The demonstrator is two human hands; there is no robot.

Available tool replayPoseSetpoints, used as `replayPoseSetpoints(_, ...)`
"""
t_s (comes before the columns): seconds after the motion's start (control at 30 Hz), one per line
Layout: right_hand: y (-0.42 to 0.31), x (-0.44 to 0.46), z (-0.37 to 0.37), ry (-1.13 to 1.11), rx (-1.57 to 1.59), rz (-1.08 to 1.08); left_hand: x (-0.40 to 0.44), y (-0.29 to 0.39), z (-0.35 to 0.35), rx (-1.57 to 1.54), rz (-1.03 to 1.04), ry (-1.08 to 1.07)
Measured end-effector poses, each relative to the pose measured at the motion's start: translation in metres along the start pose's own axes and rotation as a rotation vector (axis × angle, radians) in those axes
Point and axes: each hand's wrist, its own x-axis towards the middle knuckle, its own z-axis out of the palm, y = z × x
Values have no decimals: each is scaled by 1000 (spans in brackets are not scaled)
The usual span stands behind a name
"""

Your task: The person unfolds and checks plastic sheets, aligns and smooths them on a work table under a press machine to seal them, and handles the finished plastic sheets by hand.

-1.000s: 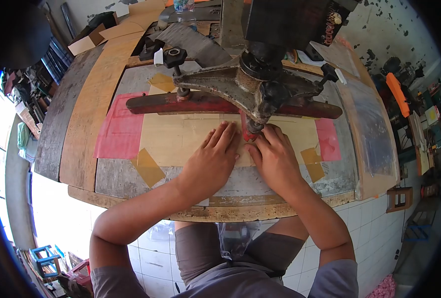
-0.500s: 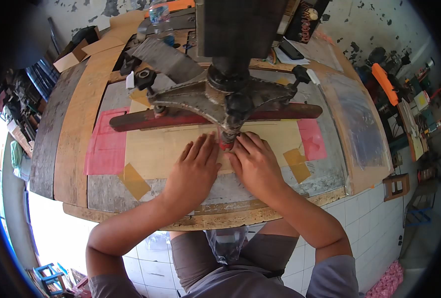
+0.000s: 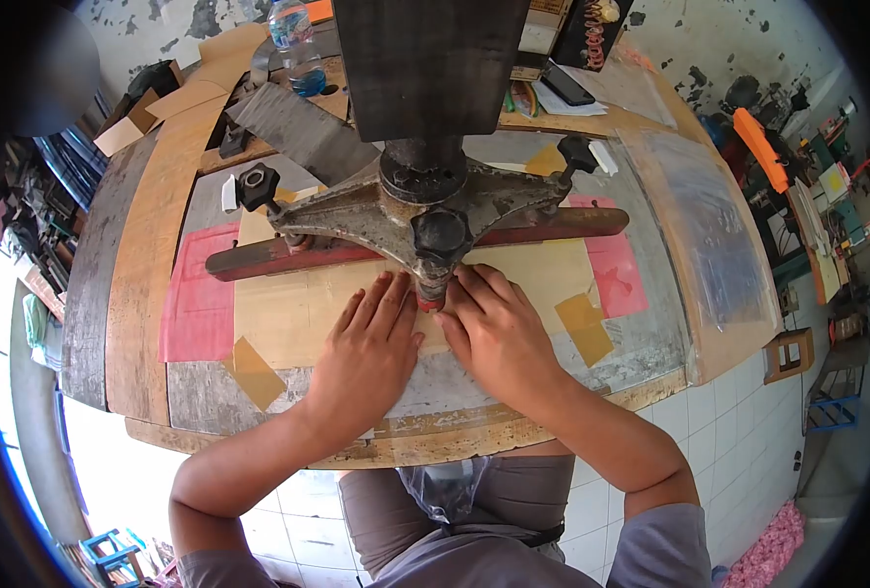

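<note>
My left hand [image 3: 364, 345] lies palm down on a cream sheet [image 3: 298, 309], fingers stretched out. Opposite it, my right hand [image 3: 502, 331] rests flat on the same sheet, its fingertips by the front foot of a metal press head [image 3: 425, 211] with black knobs. That foot ends in a red tip [image 3: 430, 304] between my two hands. Behind the fingers a long red-brown bar [image 3: 543, 227] runs across under the press arms. Pink sheets [image 3: 198, 294] show at both ends of the cream sheet, and tan tape [image 3: 585, 328] sits at its corners.
A dark column [image 3: 430, 69] rises above the press head. At the back of the wooden table [image 3: 151, 294] stand a water bottle [image 3: 296, 49] and a phone [image 3: 567, 84] on papers. A clear plastic-covered board [image 3: 704, 235] lies on the right. White floor tiles show below.
My view has shifted slightly, so the press and table appear a little lower and to the left. Both hands stay flat on the cream sheet beside the front foot.
</note>
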Motion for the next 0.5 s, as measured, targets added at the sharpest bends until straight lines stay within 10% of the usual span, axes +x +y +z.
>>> replayPoseSetpoints(0.5,1,2,-5,-21,22,16,2,-1,-2,-112,-35,12)
